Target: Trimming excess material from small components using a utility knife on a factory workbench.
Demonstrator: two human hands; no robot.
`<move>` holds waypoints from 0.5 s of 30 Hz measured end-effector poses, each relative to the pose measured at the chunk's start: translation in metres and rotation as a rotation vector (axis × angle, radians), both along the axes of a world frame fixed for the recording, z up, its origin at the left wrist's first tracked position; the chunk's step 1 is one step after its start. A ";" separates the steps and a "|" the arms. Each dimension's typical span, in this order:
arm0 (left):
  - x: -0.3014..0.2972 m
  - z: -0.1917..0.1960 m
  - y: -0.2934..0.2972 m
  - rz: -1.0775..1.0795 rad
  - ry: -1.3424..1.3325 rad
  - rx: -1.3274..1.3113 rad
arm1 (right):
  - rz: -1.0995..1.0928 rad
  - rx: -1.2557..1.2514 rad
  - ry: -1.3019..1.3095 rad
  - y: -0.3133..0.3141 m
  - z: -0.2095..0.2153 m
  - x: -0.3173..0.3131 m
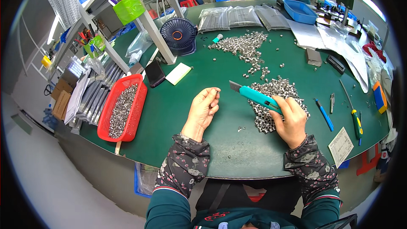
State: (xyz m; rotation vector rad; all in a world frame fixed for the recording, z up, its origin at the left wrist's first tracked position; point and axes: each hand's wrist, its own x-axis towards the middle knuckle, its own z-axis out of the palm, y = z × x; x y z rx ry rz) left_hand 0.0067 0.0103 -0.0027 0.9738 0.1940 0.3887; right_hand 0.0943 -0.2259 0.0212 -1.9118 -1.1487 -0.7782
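In my right hand [291, 118] is a teal utility knife [259, 97], its blade out and pointing left toward my other hand. My left hand [202, 109] is closed in a pinch over the table; a tiny metal piece, mostly covered by the fingertips, shows between thumb and forefinger. Under and behind the knife lies a heap of small silver metal sleeves [271, 121]. A second, looser spread of the same metal sleeves [243, 46] lies farther back. To the left, a red plastic basket [142, 97] holds many more of them.
A dark fan [179, 34], a phone [154, 74] and a notepad [179, 74] sit at the left. On the right lie a blue pen-like tool [324, 114], a screwdriver [355, 118] and a paper slip [340, 146]. A blue tray [300, 12] stands at the back; people sit beyond.
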 end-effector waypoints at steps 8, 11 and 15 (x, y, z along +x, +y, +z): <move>0.000 0.006 -0.003 0.048 -0.030 -0.031 | 0.005 -0.140 -0.007 -0.001 0.000 -0.005; -0.001 0.005 -0.003 0.023 -0.031 -0.032 | 0.074 -0.373 0.036 -0.003 -0.008 -0.002; 0.000 0.007 -0.004 0.036 -0.019 0.002 | 0.093 -0.177 0.260 -0.004 -0.003 -0.002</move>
